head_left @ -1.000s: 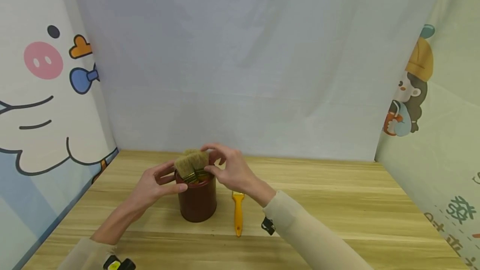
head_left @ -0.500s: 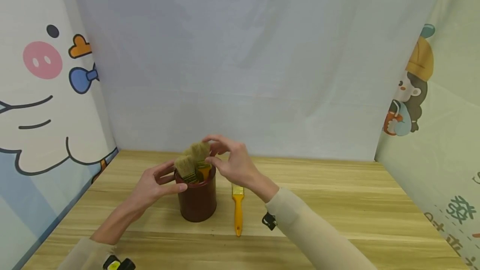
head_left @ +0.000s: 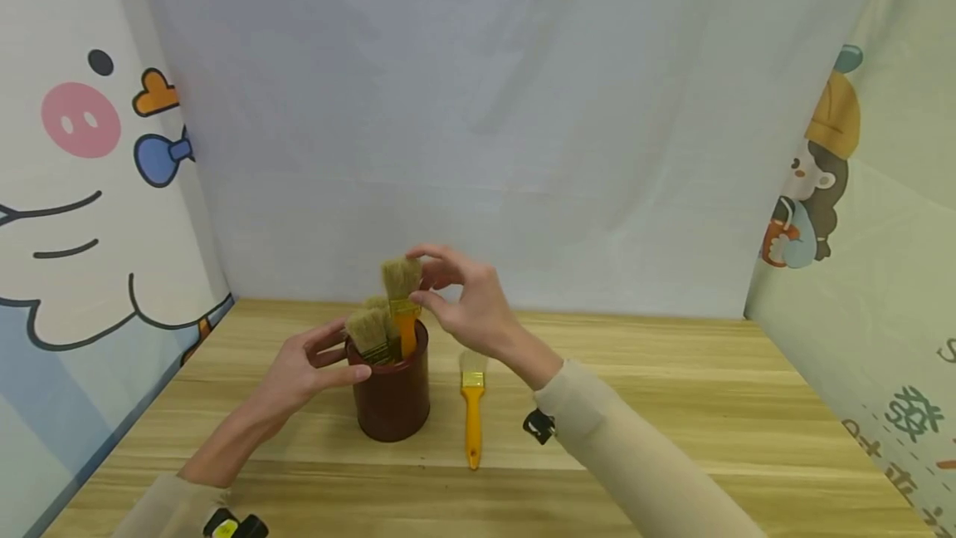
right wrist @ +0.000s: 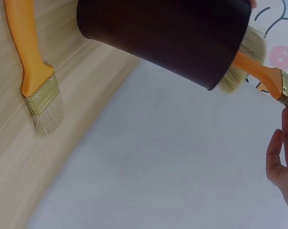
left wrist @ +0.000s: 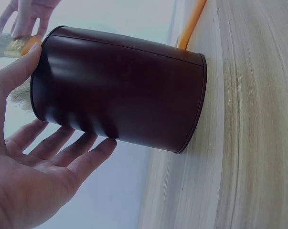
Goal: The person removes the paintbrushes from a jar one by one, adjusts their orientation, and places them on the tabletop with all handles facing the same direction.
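My left hand (head_left: 299,372) holds a dark red cylindrical pot (head_left: 392,405) near its rim, thumb on the near side and fingers round the far side. In the left wrist view, its fingertips rest along the wall of the pot (left wrist: 120,90). My right hand (head_left: 478,305) pinches a paintbrush (head_left: 407,326) at its metal band. This brush stands bristles up above the rim, and the lower end of its orange handle (right wrist: 258,71) is hidden inside the pot. Other paintbrushes (head_left: 368,329) lean in the pot beside it, bristles up.
Another orange-handled paintbrush (head_left: 473,418) lies on the wooden table (head_left: 635,422) to the right of the pot, bristles pointing away. A grey-white curtain (head_left: 485,123) hangs behind the table, with printed cloths at left and right.
My right hand has risen, drawing the pinched paintbrush upward so more of its orange handle shows above the rim. My left hand has stayed on the pot.
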The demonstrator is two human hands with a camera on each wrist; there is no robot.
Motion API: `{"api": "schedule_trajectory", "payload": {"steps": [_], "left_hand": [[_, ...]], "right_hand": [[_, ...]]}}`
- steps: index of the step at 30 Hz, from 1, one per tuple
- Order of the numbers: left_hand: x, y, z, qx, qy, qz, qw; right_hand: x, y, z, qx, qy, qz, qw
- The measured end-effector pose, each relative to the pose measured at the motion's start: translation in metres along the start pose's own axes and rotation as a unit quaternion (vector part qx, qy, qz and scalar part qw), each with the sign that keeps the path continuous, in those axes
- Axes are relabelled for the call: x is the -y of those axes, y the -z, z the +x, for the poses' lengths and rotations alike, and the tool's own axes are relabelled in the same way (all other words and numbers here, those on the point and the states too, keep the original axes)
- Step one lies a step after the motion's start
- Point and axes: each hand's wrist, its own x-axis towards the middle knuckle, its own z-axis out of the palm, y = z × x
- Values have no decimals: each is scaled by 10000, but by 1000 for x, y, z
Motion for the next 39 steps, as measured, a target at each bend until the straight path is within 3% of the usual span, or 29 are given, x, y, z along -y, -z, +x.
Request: {"api": "schedule_trajectory", "payload": {"steps": [9,24,31,39], "left_hand": [[0,0,0,-9,-6,-46,10000],[1,0,-1,15,-77,0,10000],[2,0,0,27,-141,4,9999],[1,0,-1,26,-119,5,9999]], "right_hand": [[11,13,14,-203,324,100,9992],[27,46,23,-530,433,104,9976],[25,64,14,-532,228,-85,9983],[12,75,-10,-447,-49,-301,9985]]}}
